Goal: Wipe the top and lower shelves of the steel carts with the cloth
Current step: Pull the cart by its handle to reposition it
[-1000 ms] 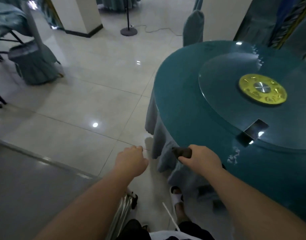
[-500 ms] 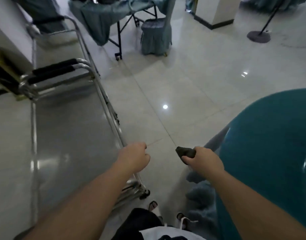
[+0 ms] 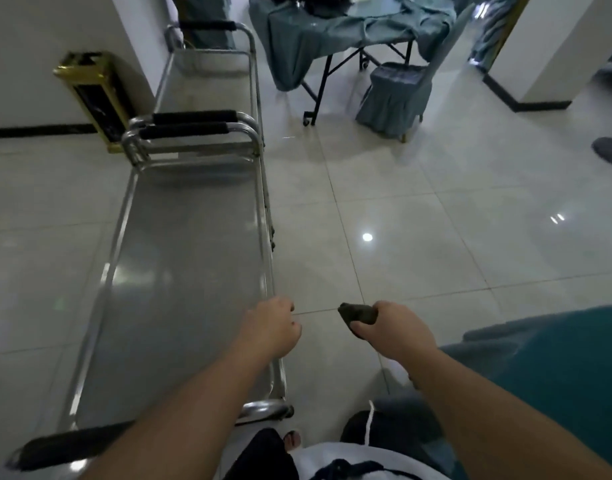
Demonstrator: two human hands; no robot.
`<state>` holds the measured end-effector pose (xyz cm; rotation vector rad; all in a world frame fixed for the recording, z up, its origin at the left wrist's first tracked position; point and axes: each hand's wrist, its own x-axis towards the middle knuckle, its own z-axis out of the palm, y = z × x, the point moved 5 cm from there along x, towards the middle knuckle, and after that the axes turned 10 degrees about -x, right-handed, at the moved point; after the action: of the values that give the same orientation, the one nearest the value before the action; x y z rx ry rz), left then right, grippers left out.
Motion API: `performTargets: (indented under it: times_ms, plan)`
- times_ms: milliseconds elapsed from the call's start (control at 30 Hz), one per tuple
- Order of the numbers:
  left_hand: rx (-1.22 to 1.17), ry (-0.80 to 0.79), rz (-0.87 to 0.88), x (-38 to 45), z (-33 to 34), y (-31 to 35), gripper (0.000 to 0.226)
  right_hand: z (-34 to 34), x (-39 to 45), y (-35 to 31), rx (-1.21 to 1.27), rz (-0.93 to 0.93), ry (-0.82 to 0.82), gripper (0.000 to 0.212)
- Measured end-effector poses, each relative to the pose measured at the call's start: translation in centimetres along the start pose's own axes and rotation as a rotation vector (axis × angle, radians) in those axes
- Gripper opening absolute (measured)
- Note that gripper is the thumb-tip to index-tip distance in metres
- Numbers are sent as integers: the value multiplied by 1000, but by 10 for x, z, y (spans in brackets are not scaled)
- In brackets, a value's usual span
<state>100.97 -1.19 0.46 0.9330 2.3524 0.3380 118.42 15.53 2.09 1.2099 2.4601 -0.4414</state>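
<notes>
Two steel carts stand end to end: near cart [image 3: 180, 289] from 7 to 11 o'clock, far cart [image 3: 207, 77] at 11, handles touching or nearly so. Left hand [image 3: 271, 329] is curled, holding nothing, over the near cart's right rail [image 3: 268, 271]. Right hand [image 3: 394, 332] grips the dark cloth [image 3: 356, 312] above bare floor [image 3: 436, 244], well clear of the cart. Tiled floor lies open toward 1 o'clock. Teal-draped bench [image 3: 557, 375] crowds 4 o'clock; covered chair [image 3: 394, 95] at 1; gold bin [image 3: 90, 95] at 10.

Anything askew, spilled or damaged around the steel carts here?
Nothing on the near steel cart looks spilled or damaged. One oddity: the teal tablecloth on the far folding table lies rumpled and hangs unevenly.
</notes>
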Motion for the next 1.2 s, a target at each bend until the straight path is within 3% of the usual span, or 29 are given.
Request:
performTargets:
  times_ms: [267, 633, 900, 1200]
  plan:
    - [-116, 78, -214, 51, -7, -10, 37, -30, 103, -30, -79, -241, -60, 43]
    - [-351, 270, -591, 90, -2, 43, 34, -98, 244, -47, -213, -597, -184, 46]
    - [-414, 313, -814, 62, 12, 25, 35, -78, 248, -114, -374, -842, -271, 44]
    - [-541, 338, -868, 79, 35, 18, 33, -60, 261, -149, -618, -1068, -200, 39]
